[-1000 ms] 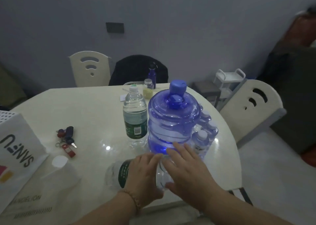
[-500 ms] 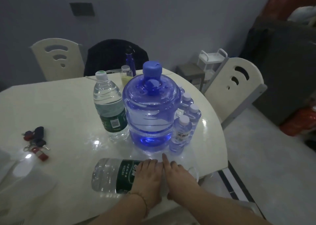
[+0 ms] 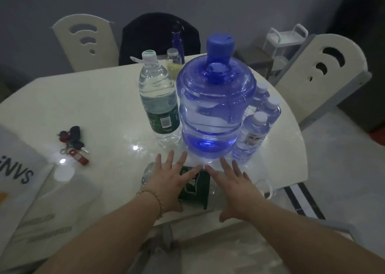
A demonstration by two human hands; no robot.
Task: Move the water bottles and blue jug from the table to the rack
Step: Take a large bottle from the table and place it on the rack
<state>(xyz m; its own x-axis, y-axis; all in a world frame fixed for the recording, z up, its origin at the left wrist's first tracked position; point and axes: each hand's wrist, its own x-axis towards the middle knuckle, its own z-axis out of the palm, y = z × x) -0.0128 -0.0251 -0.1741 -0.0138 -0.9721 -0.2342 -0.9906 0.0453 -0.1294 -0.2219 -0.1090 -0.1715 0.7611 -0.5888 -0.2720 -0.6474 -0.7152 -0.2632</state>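
The left hand (image 3: pixel 168 182) and right hand (image 3: pixel 235 188), clasped on the lying bottle (image 3: pixel 193 187) a moment ago, are now spread flat and released above it. The bottle rests on the worktop (image 3: pixel 83 98); the blue jug (image 3: pixel 214 111) seems to be targeted next. Nothing has been moved toward the rack (image 3: pixel 286 42) yet.
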